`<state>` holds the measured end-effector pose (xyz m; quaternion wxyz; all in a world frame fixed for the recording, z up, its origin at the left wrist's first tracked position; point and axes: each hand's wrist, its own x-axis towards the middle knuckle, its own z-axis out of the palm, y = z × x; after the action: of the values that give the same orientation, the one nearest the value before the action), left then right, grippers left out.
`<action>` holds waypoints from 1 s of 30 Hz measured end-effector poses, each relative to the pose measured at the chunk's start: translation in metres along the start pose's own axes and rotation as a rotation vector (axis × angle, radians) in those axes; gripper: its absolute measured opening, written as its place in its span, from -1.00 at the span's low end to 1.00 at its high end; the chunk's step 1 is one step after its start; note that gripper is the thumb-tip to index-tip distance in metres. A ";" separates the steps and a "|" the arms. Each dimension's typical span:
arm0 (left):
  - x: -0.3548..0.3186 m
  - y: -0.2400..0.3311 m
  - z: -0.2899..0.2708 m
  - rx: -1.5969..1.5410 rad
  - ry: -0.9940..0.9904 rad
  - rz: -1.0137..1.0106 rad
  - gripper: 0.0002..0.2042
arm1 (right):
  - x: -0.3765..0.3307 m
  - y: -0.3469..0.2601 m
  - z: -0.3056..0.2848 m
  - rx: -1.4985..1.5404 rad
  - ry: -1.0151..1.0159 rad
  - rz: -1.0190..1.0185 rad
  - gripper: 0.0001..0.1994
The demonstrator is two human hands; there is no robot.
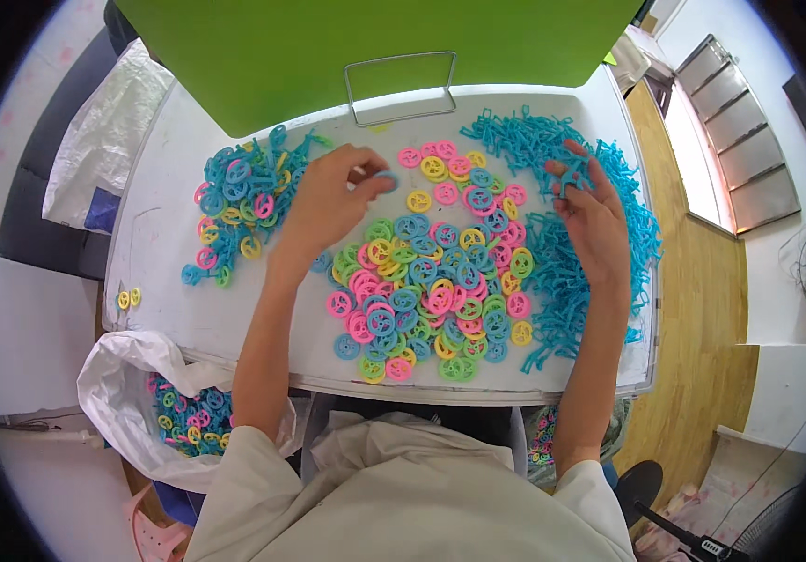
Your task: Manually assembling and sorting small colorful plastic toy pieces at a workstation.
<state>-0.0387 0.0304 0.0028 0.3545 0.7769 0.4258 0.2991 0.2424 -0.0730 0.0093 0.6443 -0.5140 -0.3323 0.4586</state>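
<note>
Bright, even daylight all over, with sharp colours.
Strongest on the far right, near the window (pixel 735 140). Soft, faint shadows under both arms on the white table (pixel 155 234). No glare. Bent, curved edges and a dark round rim at the corners. Slightly fuzzy near the rim.

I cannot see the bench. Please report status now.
Left hand pinching a blue ring. Right hand gripping blue stick pieces. Nothing blocking either hand.

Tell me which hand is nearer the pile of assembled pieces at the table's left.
Left. The left hand, with a blue ring in its grip, sits just right of the assembled pile. The right hand is far across the table, at the blue frame pieces.
</note>
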 end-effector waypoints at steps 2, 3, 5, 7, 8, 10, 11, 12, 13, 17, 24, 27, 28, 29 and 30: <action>0.000 0.021 0.012 -0.245 -0.009 -0.055 -0.82 | 0.000 0.004 0.002 0.046 -0.099 0.017 -0.54; -0.001 0.029 0.019 -0.492 -0.020 -0.110 -0.81 | 0.001 0.010 0.004 0.137 -0.180 0.060 -0.54; -0.003 0.032 0.032 -0.540 -0.021 -0.094 -0.81 | -0.002 0.013 0.017 0.230 -0.268 0.103 -0.53; -0.005 0.030 0.039 -0.587 -0.021 -0.079 -0.81 | -0.008 0.014 0.034 0.458 -0.294 0.282 -0.61; -0.005 0.029 0.041 -0.603 -0.033 -0.091 -0.81 | -0.010 0.019 0.040 0.459 -0.297 0.282 -0.61; -0.006 0.028 0.040 -0.617 -0.045 -0.105 -0.82 | -0.012 0.030 0.049 -0.029 -0.212 0.106 -0.74; -0.007 0.028 0.039 -0.650 -0.076 -0.122 -0.80 | -0.014 0.030 0.053 -0.028 -0.212 0.107 -0.74; -0.007 0.028 0.039 -0.683 -0.108 -0.139 -0.78 | -0.017 0.029 0.057 -0.143 -0.174 0.041 -0.78; -0.007 0.028 0.039 -0.683 -0.107 -0.139 -0.78 | -0.019 0.029 0.060 -0.259 -0.136 -0.027 -0.80; -0.010 0.030 0.043 -0.800 -0.190 -0.175 -0.77 | -0.017 0.033 0.061 -0.307 -0.164 -0.130 -0.83; -0.013 0.031 0.055 -0.841 -0.148 -0.108 -0.80 | -0.015 0.034 0.060 -0.226 -0.154 -0.050 -0.75; -0.014 0.027 0.052 -0.821 -0.131 -0.165 -0.80 | -0.019 0.032 0.065 -0.180 -0.164 -0.029 -0.73; -0.013 0.028 0.053 -0.822 -0.133 -0.164 -0.80 | -0.020 0.031 0.066 -0.135 -0.164 -0.027 -0.73; -0.012 0.028 0.053 -0.800 -0.139 -0.186 -0.81 | -0.018 0.032 0.063 -0.136 -0.162 -0.028 -0.73; -0.012 0.029 0.053 -0.777 -0.146 -0.209 -0.81 | -0.016 0.036 0.060 -0.121 -0.189 -0.014 -0.74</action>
<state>0.0097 -0.0066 -0.0064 0.6792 0.5570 0.3315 0.3443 0.1738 -0.0649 -0.0100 0.5810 -0.5040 -0.4223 0.4796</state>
